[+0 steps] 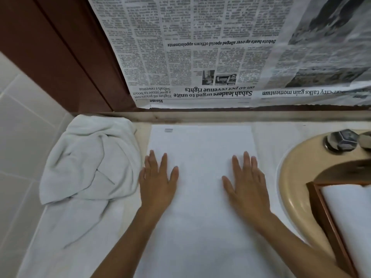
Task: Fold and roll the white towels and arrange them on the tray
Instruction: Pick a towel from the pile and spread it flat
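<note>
A white towel (200, 143) lies flat and folded lengthwise on the counter in front of me, a small grey label near its far left corner. My left hand (157, 181) rests palm down on its left part, fingers spread. My right hand (248, 181) presses flat on its right part, fingers apart. A crumpled white towel (90, 157) is heaped at the far left of the counter. At the right edge stands a brown wooden tray (323, 215) with a rolled white towel (349, 213) in it.
A beige sink basin (293, 173) with a chrome tap (341, 140) sits to the right, the tray resting over it. Newspaper (210, 53) covers the wall behind the counter. A brown door frame (60, 53) and white tiles (20, 137) are on the left.
</note>
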The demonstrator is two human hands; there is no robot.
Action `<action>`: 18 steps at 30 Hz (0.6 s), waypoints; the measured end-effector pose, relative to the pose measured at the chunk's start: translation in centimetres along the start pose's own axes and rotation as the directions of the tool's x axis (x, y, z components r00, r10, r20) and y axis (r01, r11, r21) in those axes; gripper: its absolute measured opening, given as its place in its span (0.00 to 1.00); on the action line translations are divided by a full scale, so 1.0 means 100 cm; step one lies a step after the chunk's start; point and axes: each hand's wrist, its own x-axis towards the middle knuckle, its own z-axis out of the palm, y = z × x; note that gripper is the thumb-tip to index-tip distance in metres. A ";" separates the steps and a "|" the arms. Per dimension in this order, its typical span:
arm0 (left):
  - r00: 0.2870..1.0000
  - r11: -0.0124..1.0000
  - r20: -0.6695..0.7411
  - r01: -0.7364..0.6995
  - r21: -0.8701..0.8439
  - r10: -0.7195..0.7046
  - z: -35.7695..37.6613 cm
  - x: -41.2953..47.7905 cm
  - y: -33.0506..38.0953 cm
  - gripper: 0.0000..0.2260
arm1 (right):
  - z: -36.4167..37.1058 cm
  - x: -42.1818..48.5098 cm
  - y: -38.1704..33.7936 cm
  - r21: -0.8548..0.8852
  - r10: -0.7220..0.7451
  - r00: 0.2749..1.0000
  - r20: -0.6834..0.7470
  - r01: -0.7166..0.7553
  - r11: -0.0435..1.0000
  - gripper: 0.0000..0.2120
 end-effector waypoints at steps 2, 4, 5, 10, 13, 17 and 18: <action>0.998 0.998 0.035 -0.055 -0.038 0.057 0.005 -0.059 -0.010 0.33 | 0.009 -0.059 -0.007 0.061 -0.004 0.999 0.046 0.001 0.998 0.36; 0.995 0.996 0.039 -0.093 0.000 0.093 0.014 -0.110 -0.026 0.32 | 0.022 -0.099 -0.002 0.061 0.025 0.997 0.071 -0.029 0.998 0.36; 0.994 0.994 0.037 -0.103 0.034 0.102 0.019 -0.129 -0.036 0.31 | 0.029 -0.113 0.003 0.040 0.042 0.996 0.077 -0.045 0.998 0.37; 0.995 0.987 0.032 -0.101 0.127 0.097 0.022 -0.172 -0.074 0.31 | 0.041 -0.133 0.027 -0.101 0.046 0.999 0.013 -0.044 0.994 0.33; 1.000 0.990 0.022 0.004 0.140 -0.007 0.017 -0.169 -0.064 0.38 | 0.032 -0.122 0.020 -0.058 0.164 0.986 -0.014 -0.165 0.985 0.36; 0.996 0.991 0.022 -0.088 0.096 0.087 0.013 -0.139 -0.013 0.37 | 0.031 -0.101 -0.030 0.015 0.004 1.000 -0.026 -0.004 1.000 0.36; 0.986 0.978 0.037 -0.163 0.127 0.160 0.014 -0.126 -0.002 0.33 | 0.034 -0.094 -0.040 0.007 -0.101 0.995 0.006 0.101 0.995 0.34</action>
